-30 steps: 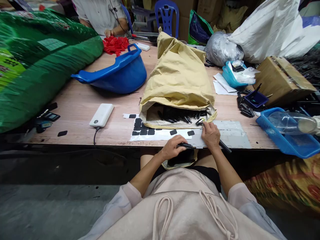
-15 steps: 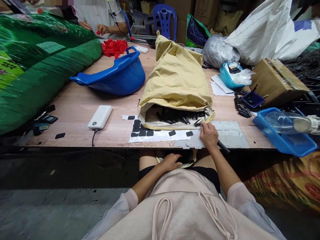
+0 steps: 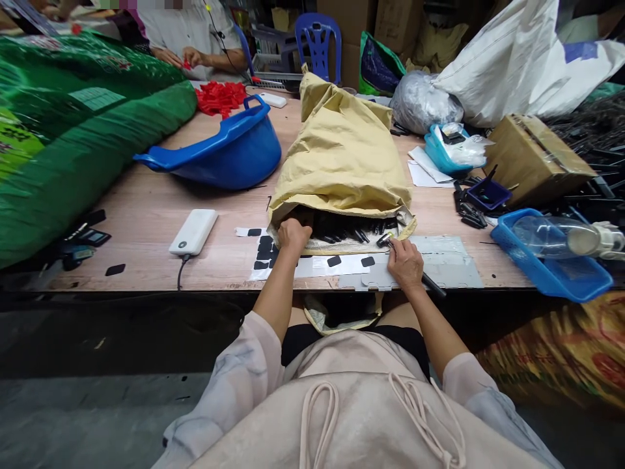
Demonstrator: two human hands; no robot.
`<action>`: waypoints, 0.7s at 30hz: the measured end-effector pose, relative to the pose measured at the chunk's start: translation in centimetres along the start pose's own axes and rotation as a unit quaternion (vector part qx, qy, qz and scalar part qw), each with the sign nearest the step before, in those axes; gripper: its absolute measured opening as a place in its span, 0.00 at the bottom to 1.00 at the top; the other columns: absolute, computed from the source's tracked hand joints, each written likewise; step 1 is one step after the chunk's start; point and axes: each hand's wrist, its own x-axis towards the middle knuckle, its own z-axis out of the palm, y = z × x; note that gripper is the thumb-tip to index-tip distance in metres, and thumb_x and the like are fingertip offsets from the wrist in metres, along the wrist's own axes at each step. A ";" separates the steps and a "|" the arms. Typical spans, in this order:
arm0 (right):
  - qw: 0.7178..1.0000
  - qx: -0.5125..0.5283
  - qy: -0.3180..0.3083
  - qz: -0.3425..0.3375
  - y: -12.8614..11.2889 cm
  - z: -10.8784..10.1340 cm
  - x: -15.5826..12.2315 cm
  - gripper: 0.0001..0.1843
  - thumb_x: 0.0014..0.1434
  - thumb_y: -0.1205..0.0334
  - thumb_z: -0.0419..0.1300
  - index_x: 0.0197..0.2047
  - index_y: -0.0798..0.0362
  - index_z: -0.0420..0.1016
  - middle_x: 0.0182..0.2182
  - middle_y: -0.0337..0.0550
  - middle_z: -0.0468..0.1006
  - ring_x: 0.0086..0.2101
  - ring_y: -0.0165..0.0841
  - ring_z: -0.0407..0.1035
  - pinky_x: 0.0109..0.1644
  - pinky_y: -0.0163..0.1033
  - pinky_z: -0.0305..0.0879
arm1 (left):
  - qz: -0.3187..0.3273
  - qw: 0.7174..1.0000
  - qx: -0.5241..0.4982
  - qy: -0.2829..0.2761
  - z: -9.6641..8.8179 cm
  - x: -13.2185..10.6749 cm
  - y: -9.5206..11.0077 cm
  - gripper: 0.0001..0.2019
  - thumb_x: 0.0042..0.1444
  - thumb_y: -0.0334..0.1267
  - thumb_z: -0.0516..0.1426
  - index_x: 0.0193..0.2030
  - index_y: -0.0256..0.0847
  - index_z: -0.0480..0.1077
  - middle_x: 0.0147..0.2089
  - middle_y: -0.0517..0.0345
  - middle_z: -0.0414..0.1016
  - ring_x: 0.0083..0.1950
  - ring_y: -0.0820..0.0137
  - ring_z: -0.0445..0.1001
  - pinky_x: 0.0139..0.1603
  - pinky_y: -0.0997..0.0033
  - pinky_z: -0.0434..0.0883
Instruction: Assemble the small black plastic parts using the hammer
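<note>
My left hand (image 3: pixel 295 234) reaches into the left side of the open mouth of a yellow woven sack (image 3: pixel 346 156). Its fingers are curled, and what they hold, if anything, is hidden. Black slender parts (image 3: pixel 342 229) lie inside the mouth. At the sack's right corner, my right hand (image 3: pixel 406 263) is closed around a black-handled tool (image 3: pixel 433 284) with a shiny end pointing toward the sack. Beneath both hands runs a white strip (image 3: pixel 319 266) with several black rounded patches (image 3: pixel 266 247). A second sack mouth (image 3: pixel 342 314) lies open between the knees.
A blue basin (image 3: pixel 229 153) and white power bank (image 3: pixel 194 232) stand left, beside a large green bag (image 3: pixel 97 137). Right are a blue tray (image 3: pixel 547 260), cardboard box (image 3: pixel 537 156) and teal bowl (image 3: pixel 446 153). Across the table a person handles red pieces (image 3: pixel 221 98).
My left hand has risen from the lap to the left side of the sack's mouth. My right hand keeps its grip on the tool in nearly the same place.
</note>
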 end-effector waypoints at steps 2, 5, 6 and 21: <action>1.000 0.003 -0.001 -0.001 0.0 0.0 0.0 0.18 0.69 0.64 0.54 0.57 0.53 0.77 0.42 0.50 0.76 0.42 0.41 0.64 0.42 0.42 0.56 | -0.010 1.000 0.004 -0.018 0.3 0.5 0.3 0.20 0.49 0.41 0.69 0.47 0.30 0.81 0.49 0.28 0.82 0.56 0.40 0.80 0.53 0.49 0.77; 1.000 0.002 -0.001 0.001 0.0 0.0 0.0 0.18 0.68 0.65 0.53 0.57 0.52 0.77 0.42 0.50 0.76 0.42 0.41 0.64 0.42 0.42 0.56 | -0.008 0.999 0.024 -0.025 0.1 0.3 0.1 0.21 0.49 0.43 0.69 0.46 0.30 0.81 0.49 0.28 0.82 0.55 0.39 0.80 0.52 0.49 0.76; 1.000 0.002 0.000 0.001 0.0 0.0 0.0 0.18 0.68 0.65 0.53 0.57 0.52 0.77 0.42 0.50 0.75 0.42 0.41 0.64 0.42 0.42 0.56 | -0.002 0.999 0.031 -0.022 -0.2 0.0 -0.1 0.20 0.50 0.44 0.68 0.45 0.31 0.81 0.49 0.29 0.82 0.54 0.40 0.80 0.51 0.49 0.76; 1.000 0.000 -0.003 0.006 -0.2 -0.3 -0.1 0.18 0.68 0.64 0.54 0.57 0.52 0.77 0.42 0.50 0.75 0.42 0.41 0.64 0.42 0.42 0.56 | 0.495 0.858 -0.089 -0.108 6.7 -9.5 -2.4 0.07 0.60 0.38 0.65 0.45 0.43 0.79 0.40 0.53 0.77 0.48 0.59 0.71 0.53 0.58 0.68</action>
